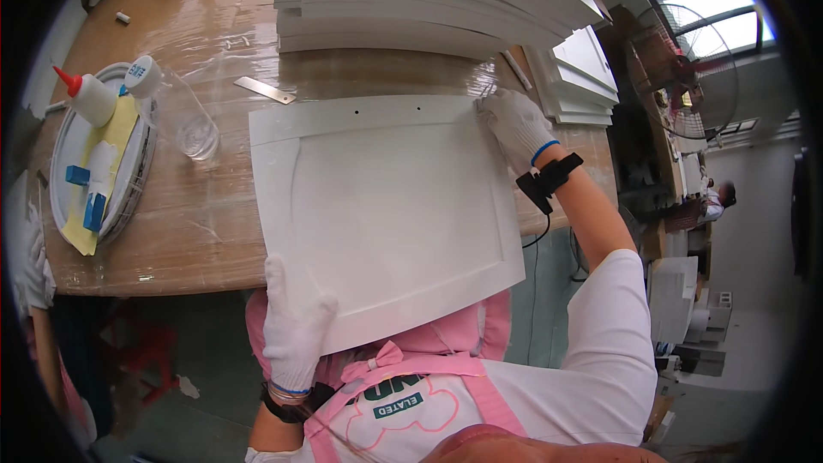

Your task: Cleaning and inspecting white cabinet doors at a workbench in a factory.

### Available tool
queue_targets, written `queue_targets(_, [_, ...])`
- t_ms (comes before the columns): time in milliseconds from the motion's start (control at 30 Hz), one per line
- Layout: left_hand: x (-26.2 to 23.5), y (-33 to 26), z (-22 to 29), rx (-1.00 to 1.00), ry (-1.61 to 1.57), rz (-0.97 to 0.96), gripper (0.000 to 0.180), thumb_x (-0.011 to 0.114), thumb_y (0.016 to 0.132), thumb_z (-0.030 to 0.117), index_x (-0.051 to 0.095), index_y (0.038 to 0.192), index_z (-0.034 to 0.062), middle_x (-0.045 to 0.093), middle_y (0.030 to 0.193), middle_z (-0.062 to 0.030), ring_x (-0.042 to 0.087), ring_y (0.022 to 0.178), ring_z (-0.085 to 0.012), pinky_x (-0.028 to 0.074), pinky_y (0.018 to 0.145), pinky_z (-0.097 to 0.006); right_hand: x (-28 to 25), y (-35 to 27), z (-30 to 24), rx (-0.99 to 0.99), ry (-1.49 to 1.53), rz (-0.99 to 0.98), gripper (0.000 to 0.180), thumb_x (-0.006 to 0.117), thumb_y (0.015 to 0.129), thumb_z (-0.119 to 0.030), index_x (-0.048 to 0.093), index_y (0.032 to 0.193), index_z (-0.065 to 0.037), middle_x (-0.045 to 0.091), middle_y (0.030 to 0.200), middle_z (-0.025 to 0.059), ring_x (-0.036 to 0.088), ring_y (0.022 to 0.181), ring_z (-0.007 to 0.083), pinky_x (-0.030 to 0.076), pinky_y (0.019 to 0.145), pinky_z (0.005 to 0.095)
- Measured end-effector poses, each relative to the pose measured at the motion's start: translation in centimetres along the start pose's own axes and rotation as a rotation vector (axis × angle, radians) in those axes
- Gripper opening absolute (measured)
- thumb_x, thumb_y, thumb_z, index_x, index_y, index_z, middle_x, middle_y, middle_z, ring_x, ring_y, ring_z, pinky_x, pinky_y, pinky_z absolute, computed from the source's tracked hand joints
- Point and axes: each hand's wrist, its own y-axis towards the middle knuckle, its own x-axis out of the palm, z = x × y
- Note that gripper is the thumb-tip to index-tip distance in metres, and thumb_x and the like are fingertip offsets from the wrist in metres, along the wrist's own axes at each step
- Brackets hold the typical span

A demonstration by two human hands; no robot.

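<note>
White panel point(399, 197) lies on the wrapped table point(206, 249), its near edge jutting over your lap; 2 dark holes point(357, 111) by its far edge. Your gloved left hand point(296, 321) is at the panel's near left corner, thumb apart from fingers; can't tell if they grip. Your gloved right hand point(517, 127) is at its far right corner, fingers bent; can't tell if they pinch. Beyond the panel: stacked boards point(411, 9). Left of it: clear container point(199, 137), then round tray point(69, 154) with red-tipped bottle point(93, 101).
</note>
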Motion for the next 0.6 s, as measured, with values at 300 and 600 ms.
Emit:
queue_targets(300, [0.1, 0.1, 0.1, 0.010, -0.023, 0.001, 0.097, 0.075, 0.075, 0.010, 0.019, 0.153, 0.0030, 0.049, 0.138, -0.0221, 0.054, 0.123, -0.0302, 0.046, 0.101, -0.034, -1.4, 0.1, -1.0, 0.010, -0.109, -0.050, 0.022, 0.054, 0.087, -0.015, 0.070, 0.101, -0.007, 0.067, 0.100, 0.0169, 0.064, 0.096, 0.0361, 0.051, 0.087, 0.0443])
queue_targets(600, [0.4, 0.0, -0.7, 0.074, -0.034, 0.040, 0.094, 0.075, 0.076, 0.007, 0.021, 0.153, 0.0031, 0.049, 0.140, -0.0206, 0.054, 0.122, -0.0268, 0.046, 0.101, -0.034, -2.5, -0.2, -3.1, 0.007, -0.298, -0.166, 0.023, 0.055, 0.089, -0.016, 0.070, 0.104, -0.009, 0.069, 0.104, 0.0172, 0.067, 0.096, 0.0345, 0.055, 0.082, 0.0438])
